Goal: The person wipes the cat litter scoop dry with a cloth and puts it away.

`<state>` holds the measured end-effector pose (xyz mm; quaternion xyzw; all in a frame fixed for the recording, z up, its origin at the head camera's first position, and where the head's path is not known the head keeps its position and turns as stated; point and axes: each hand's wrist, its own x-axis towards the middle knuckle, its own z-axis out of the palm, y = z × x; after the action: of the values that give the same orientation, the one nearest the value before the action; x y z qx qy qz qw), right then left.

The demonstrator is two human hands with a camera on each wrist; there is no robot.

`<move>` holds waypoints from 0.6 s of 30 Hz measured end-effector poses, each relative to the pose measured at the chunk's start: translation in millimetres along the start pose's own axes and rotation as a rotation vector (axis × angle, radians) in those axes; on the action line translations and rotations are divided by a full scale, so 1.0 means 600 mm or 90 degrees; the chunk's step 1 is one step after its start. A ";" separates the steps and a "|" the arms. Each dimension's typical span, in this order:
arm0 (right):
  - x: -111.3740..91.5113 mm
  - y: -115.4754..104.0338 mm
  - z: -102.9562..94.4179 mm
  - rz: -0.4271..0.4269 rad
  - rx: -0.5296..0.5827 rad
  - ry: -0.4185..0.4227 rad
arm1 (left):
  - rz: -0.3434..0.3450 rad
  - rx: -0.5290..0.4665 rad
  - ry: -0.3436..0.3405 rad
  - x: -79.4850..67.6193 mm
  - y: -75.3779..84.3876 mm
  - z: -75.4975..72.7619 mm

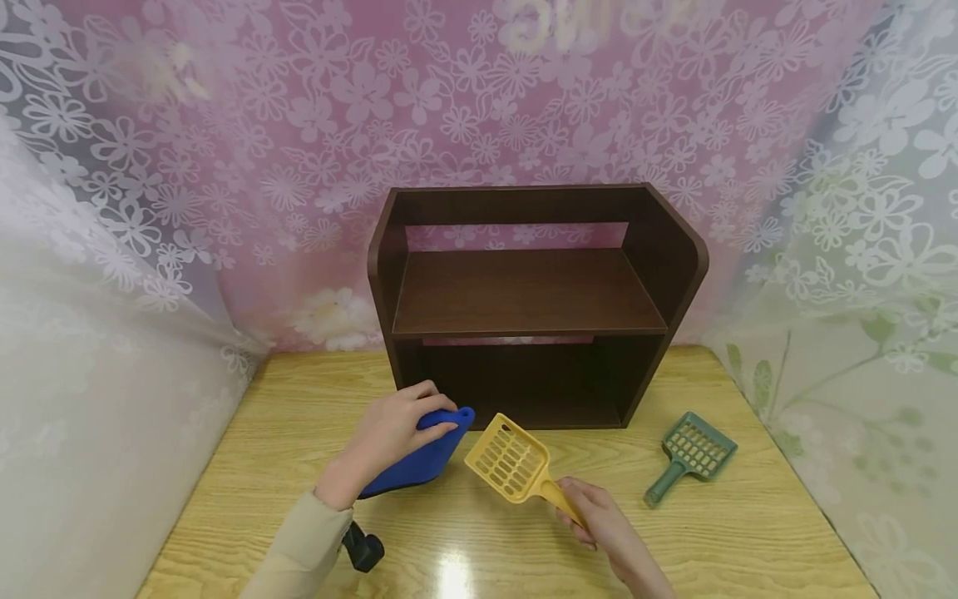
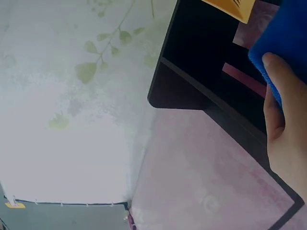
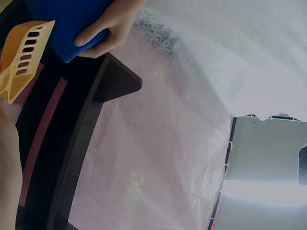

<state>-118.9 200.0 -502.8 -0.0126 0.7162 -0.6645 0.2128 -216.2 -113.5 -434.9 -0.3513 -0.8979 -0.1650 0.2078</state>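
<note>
My left hand (image 1: 392, 428) pinches a blue fuzzy cloth (image 1: 419, 457) by its upper edge, and the cloth hangs in front of the shelf's lower left corner. In the left wrist view the thumb lies along the cloth (image 2: 288, 43). My right hand (image 1: 599, 520) grips a yellow slotted litter scoop (image 1: 512, 457) by its handle. The scoop's head points up and left toward the cloth, with a small gap between them. In the right wrist view the yellow scoop (image 3: 29, 52) shows at the left, beside the cloth (image 3: 67, 24).
A dark brown two-tier shelf (image 1: 527, 291) stands at the back of the wooden table (image 1: 314, 399). To the right lies a green slotted litter scoop (image 1: 692, 453). Floral curtains (image 1: 464, 100) enclose the table's back and sides. A black wrist camera (image 1: 362, 549) sits by the left sleeve.
</note>
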 end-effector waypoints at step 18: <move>0.010 -0.008 0.030 -0.019 -0.041 0.057 | 0.178 0.110 0.060 0.027 0.073 0.037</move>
<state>-120.0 180.4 -500.3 -0.0002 0.7455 -0.6444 0.1703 -201.9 -63.7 -439.5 -0.4456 -0.8404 -0.0727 0.2998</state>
